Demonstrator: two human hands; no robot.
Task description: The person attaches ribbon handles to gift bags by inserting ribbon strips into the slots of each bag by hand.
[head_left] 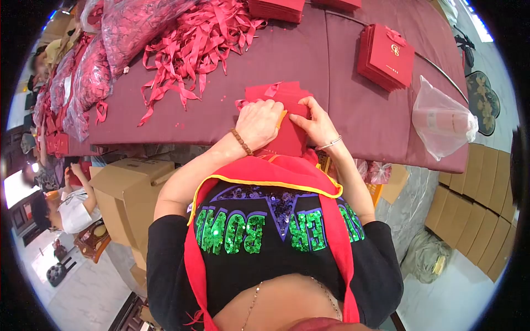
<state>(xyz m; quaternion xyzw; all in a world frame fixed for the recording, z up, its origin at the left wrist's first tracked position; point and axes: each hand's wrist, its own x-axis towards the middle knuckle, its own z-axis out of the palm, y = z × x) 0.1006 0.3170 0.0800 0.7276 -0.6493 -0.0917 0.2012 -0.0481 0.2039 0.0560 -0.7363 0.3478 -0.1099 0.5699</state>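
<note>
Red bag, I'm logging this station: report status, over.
Left hand curled over red bag. Right hand, thumb and fingers on it. Ribbon heap ahead, left, clear of both hands.

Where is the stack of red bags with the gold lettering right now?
In the head view, the stack of red bags sits on the table, beyond and to the right of the person's right hand, with a clear plastic bag nearby.

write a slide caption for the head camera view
Left hand and right hand at a flat red bag, near loose red ribbons and stacked bags on maroon cloth.
</note>
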